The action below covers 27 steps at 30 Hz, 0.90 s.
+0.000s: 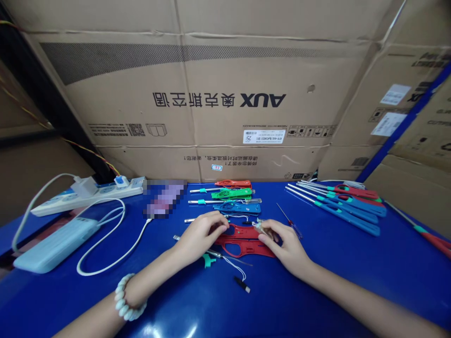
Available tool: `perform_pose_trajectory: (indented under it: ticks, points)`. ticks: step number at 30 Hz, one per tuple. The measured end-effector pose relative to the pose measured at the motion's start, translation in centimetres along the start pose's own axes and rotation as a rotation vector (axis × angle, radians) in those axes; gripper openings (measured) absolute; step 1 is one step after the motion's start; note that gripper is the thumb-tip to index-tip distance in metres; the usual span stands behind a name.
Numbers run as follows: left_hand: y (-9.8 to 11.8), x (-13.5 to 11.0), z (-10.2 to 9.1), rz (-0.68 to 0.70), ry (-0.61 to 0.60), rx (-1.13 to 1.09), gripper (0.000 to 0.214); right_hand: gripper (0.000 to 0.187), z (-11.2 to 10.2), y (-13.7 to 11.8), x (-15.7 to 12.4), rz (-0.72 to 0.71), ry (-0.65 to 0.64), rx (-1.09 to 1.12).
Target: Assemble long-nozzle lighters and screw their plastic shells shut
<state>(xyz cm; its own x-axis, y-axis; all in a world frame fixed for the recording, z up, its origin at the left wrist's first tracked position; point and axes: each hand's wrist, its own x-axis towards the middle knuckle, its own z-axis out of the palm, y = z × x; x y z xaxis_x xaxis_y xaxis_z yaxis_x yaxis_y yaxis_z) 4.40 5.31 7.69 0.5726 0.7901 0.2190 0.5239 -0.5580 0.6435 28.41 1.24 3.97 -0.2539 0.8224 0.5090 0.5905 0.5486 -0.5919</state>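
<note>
Head view: I look down on a blue table (310, 300).
Red casing halves (252, 247): lying side by side between the hands, partly covered by the right one.
Left hand (207, 228): thumb and fingers curled close at the casing's left end; I can't tell whether they pinch anything.
Right hand (283, 239): clamped on a small pale part (260, 228) over the casing.
Wired black piece (241, 283): loose, nearer me.
Long-nosed lighters (355, 218): grouped well off to the right.
</note>
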Motion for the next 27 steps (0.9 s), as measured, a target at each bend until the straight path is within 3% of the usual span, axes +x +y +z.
perform_pose_trajectory:
  ticks: [4,10,18,22,27]
  points:
    - [-0.5,0.1,-0.2,0.004,-0.038,0.074,0.017,0.024,-0.5,0.2,0.5,0.024,-0.022,0.035]
    - [0.2,-0.3,-0.1,0.115,-0.132,0.150,0.013,0.023,-0.8,0.3,0.6,0.019,-0.045,0.029]
    - [0.5,-0.5,-1.1,0.201,-0.119,0.185,0.014,0.017,-0.9,0.7,0.6,0.026,-0.025,0.007]
    - [1.2,-0.9,0.7,0.385,-0.167,0.236,0.012,0.014,-0.9,0.4,0.7,0.029,-0.042,-0.002]
    - [1.7,-1.3,3.7,0.586,-0.134,0.529,0.010,0.013,-0.7,0.2,0.6,0.023,-0.055,-0.005]
